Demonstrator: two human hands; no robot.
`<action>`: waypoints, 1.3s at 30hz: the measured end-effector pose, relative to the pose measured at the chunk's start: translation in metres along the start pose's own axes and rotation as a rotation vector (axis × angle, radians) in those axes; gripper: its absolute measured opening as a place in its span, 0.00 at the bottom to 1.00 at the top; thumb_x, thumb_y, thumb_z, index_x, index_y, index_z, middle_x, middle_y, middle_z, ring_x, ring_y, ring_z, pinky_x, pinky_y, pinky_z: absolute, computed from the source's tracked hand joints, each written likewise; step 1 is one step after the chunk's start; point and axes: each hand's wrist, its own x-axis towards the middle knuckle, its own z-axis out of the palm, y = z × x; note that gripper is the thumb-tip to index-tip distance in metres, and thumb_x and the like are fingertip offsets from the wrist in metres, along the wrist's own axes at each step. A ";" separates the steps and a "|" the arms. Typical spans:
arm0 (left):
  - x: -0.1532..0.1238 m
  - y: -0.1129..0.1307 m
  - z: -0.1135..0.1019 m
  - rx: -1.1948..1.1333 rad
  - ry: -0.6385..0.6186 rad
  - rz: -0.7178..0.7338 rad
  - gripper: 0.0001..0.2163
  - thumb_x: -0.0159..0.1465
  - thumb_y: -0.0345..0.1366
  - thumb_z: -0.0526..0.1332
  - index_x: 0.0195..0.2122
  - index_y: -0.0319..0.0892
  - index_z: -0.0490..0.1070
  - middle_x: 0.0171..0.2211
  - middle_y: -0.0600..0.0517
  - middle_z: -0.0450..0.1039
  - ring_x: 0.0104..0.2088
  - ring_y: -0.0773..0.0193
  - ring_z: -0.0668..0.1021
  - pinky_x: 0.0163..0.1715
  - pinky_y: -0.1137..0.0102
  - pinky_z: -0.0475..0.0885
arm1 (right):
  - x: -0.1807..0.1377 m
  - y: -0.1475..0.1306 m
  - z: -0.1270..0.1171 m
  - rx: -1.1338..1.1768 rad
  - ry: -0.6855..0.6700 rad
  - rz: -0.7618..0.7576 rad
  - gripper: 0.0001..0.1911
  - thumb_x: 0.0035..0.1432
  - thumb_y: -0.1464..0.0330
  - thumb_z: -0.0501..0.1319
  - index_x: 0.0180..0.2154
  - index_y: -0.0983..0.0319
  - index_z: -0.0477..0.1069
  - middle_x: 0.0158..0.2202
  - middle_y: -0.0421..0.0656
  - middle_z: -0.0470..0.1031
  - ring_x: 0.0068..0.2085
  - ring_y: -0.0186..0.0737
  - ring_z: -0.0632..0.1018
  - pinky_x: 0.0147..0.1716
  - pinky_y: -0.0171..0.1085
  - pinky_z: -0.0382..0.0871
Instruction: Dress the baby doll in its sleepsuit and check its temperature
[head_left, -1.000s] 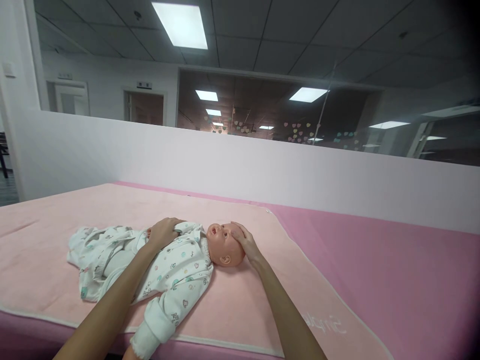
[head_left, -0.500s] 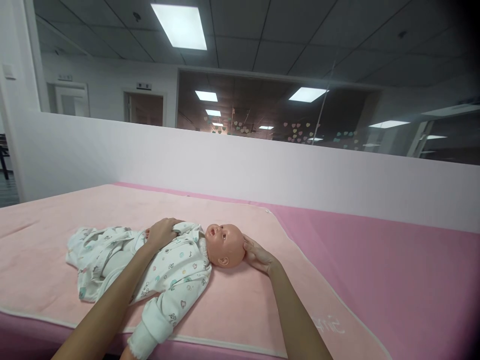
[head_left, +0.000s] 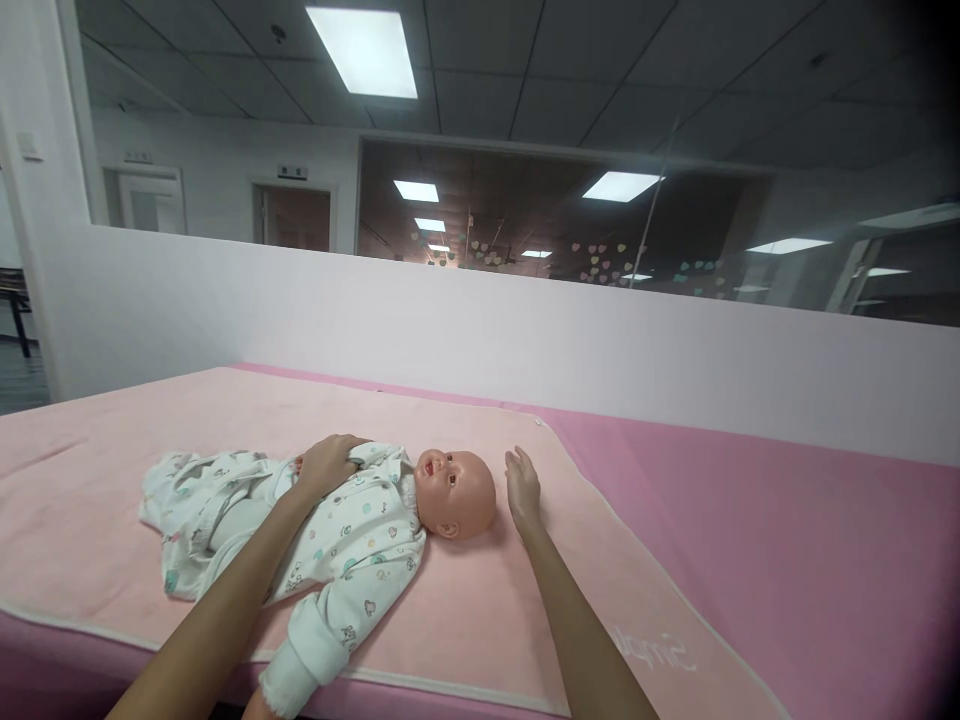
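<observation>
A baby doll (head_left: 456,492) in a white printed romper (head_left: 352,545) lies on its back on a light pink blanket (head_left: 465,610), head to the right. My left hand (head_left: 327,462) rests on the doll's chest with fingers curled over the romper's fabric. My right hand (head_left: 522,487) lies open with fingers stretched out on the blanket, just right of the doll's head and apart from it. The doll's near sleeve hangs toward the bed's front edge.
The blanket covers a darker pink mattress (head_left: 787,580). A low white partition wall (head_left: 525,340) runs behind the bed, with glass above it. The blanket's front edge runs close to the bottom of the view.
My right hand has come off the doll's head and moved to the right, now lying open on the blanket. My left hand has stayed on the doll's chest.
</observation>
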 end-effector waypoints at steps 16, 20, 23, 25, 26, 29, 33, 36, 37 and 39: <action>-0.002 0.003 -0.003 -0.028 -0.002 -0.012 0.27 0.49 0.27 0.53 0.50 0.55 0.68 0.47 0.56 0.72 0.48 0.59 0.71 0.41 0.70 0.65 | -0.028 -0.027 0.026 -0.036 -0.380 -0.251 0.22 0.51 0.57 0.58 0.47 0.59 0.68 0.49 0.44 0.70 0.50 0.43 0.71 0.51 0.43 0.63; -0.003 0.003 -0.003 -0.025 0.007 -0.009 0.27 0.49 0.27 0.53 0.50 0.56 0.67 0.47 0.57 0.72 0.47 0.59 0.71 0.41 0.70 0.65 | -0.026 -0.031 0.021 0.091 -0.473 -0.077 0.25 0.46 0.57 0.63 0.46 0.59 0.69 0.49 0.45 0.71 0.49 0.44 0.71 0.49 0.43 0.65; -0.003 0.003 -0.003 -0.018 0.012 -0.004 0.27 0.49 0.27 0.53 0.50 0.56 0.67 0.46 0.57 0.72 0.47 0.59 0.72 0.40 0.70 0.66 | -0.025 -0.034 0.013 0.182 -0.570 0.009 0.27 0.45 0.58 0.65 0.48 0.59 0.68 0.50 0.46 0.70 0.50 0.45 0.71 0.48 0.44 0.66; -0.003 0.002 -0.003 -0.012 0.018 0.001 0.27 0.49 0.27 0.53 0.50 0.56 0.67 0.46 0.57 0.72 0.47 0.59 0.72 0.39 0.70 0.66 | -0.024 -0.036 0.006 0.239 -0.648 0.060 0.29 0.44 0.58 0.66 0.49 0.58 0.67 0.53 0.47 0.67 0.51 0.45 0.70 0.48 0.44 0.66; -0.003 0.002 -0.002 -0.011 0.020 0.002 0.27 0.49 0.27 0.52 0.50 0.56 0.67 0.46 0.57 0.72 0.47 0.58 0.72 0.39 0.70 0.66 | -0.023 -0.037 0.003 0.259 -0.688 0.081 0.30 0.43 0.59 0.66 0.50 0.58 0.66 0.54 0.47 0.66 0.52 0.45 0.69 0.49 0.44 0.65; -0.003 0.002 -0.002 -0.016 0.019 -0.007 0.27 0.49 0.27 0.52 0.50 0.56 0.67 0.47 0.57 0.72 0.47 0.58 0.72 0.39 0.70 0.66 | -0.024 -0.038 -0.009 0.280 -0.776 0.104 0.34 0.42 0.59 0.67 0.53 0.57 0.63 0.56 0.48 0.63 0.54 0.44 0.68 0.50 0.44 0.64; -0.003 0.003 -0.003 -0.026 0.011 -0.016 0.26 0.49 0.27 0.52 0.49 0.56 0.68 0.47 0.57 0.72 0.47 0.59 0.71 0.39 0.71 0.66 | -0.023 -0.028 -0.021 0.319 -0.792 0.122 0.35 0.40 0.62 0.68 0.52 0.56 0.64 0.57 0.48 0.62 0.53 0.44 0.69 0.48 0.44 0.65; -0.004 0.003 -0.003 -0.027 0.013 -0.015 0.26 0.49 0.27 0.52 0.49 0.56 0.68 0.47 0.57 0.72 0.47 0.59 0.71 0.39 0.72 0.66 | -0.015 -0.009 -0.023 0.256 -0.558 0.212 0.28 0.36 0.69 0.68 0.44 0.60 0.70 0.48 0.50 0.72 0.45 0.47 0.75 0.43 0.46 0.70; -0.004 0.003 -0.003 -0.025 0.017 -0.015 0.26 0.50 0.27 0.52 0.49 0.56 0.68 0.47 0.57 0.72 0.47 0.59 0.71 0.39 0.71 0.66 | -0.010 -0.003 -0.021 0.221 -0.435 0.226 0.25 0.36 0.70 0.66 0.42 0.62 0.71 0.44 0.51 0.74 0.43 0.48 0.76 0.41 0.47 0.71; -0.004 0.002 -0.002 -0.022 0.025 -0.014 0.26 0.50 0.27 0.52 0.50 0.57 0.67 0.47 0.57 0.72 0.47 0.59 0.72 0.38 0.71 0.66 | -0.002 0.004 -0.014 0.170 -0.207 0.208 0.21 0.41 0.68 0.63 0.42 0.63 0.71 0.41 0.52 0.75 0.41 0.48 0.77 0.41 0.48 0.71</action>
